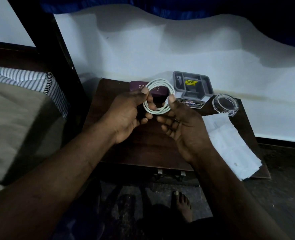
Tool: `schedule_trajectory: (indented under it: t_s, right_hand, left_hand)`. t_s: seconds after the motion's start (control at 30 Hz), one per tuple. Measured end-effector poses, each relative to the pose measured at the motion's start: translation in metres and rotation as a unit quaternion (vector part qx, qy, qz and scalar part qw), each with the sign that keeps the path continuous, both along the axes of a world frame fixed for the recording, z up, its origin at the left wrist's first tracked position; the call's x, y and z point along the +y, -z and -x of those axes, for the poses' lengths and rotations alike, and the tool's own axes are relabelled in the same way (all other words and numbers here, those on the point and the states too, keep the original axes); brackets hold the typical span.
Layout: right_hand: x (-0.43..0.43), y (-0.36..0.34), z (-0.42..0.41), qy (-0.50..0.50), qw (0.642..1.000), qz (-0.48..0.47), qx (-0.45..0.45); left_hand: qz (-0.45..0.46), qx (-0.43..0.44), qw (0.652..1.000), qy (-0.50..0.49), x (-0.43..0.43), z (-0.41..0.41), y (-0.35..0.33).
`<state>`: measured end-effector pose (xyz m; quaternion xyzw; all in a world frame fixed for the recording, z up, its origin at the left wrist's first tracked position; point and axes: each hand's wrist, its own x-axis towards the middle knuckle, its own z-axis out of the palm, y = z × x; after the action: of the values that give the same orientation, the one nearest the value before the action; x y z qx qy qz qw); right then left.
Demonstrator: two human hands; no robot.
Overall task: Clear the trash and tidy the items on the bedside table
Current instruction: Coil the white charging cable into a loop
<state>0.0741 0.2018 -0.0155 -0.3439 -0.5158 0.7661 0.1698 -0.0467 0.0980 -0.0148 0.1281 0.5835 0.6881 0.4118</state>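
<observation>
Standing against a pale wall [143,49], the dark wooden bench [143,144] carried a purple case [137,86], a grey compartment tray [192,85], a clear round dish [225,104] and a sheet of paper [230,144] along its right side. Above its middle, the left hand [129,111] and right hand [183,122] each pinched a coiled white cable [160,80], held clear of the wood. A bed [13,118] with striped bedding lay to the left.

Two bare forearms, reaching forward from the lower corners and converging at centre: left hand [127,116] with palm turned inward, thumb and forefinger pinching one side of a coiled white cable [160,80]; right hand [184,125] palm up, thumb holding the coil's opposite side, remaining fingers loosely curled.
</observation>
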Motion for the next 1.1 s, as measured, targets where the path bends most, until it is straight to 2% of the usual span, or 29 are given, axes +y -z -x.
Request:
schedule_trajectory:
  t_s: [0.2, 0.3, 0.5, 0.7, 0.83, 0.9, 1.03, 1.1]
  right_hand:
    - [-0.001, 0.004, 0.0, 0.046, 0.999, -0.011, -0.023]
    - [0.0, 0.004, 0.001, 0.047, 0.999, 0.026, 0.003]
    - [-0.002, 0.004, 0.004, 0.048, 0.997, 0.032, 0.042]
    - [-0.005, -0.002, 0.002, 0.028, 0.988, 0.12, 0.089]
    - [-0.005, -0.004, 0.002, 0.025, 0.986, 0.14, 0.088]
    - [-0.006, -0.002, 0.003, 0.027, 0.99, 0.113, 0.075]
    - [-0.007, 0.004, 0.004, 0.024, 0.999, -0.044, 0.008]
    - [-0.007, 0.006, 0.003, 0.021, 0.996, -0.09, -0.011]
  left_hand:
    - [0.033, 0.03, 0.999, 0.025, 0.001, -0.006, -0.002]
    - [0.047, 0.033, 0.998, 0.02, 0.002, -0.008, -0.002]
    - [0.047, 0.034, 0.998, 0.009, 0.002, -0.007, -0.002]
    - [0.04, 0.039, 0.998, 0.013, 0.003, -0.011, -0.003]
    - [0.034, 0.041, 0.999, -0.001, 0.005, -0.012, -0.003]
    - [0.031, 0.047, 0.998, -0.006, 0.005, -0.011, -0.003]
    - [0.028, 0.042, 0.999, -0.001, 0.004, -0.008, -0.001]
    - [0.02, 0.03, 0.999, -0.006, 0.003, -0.006, -0.001]
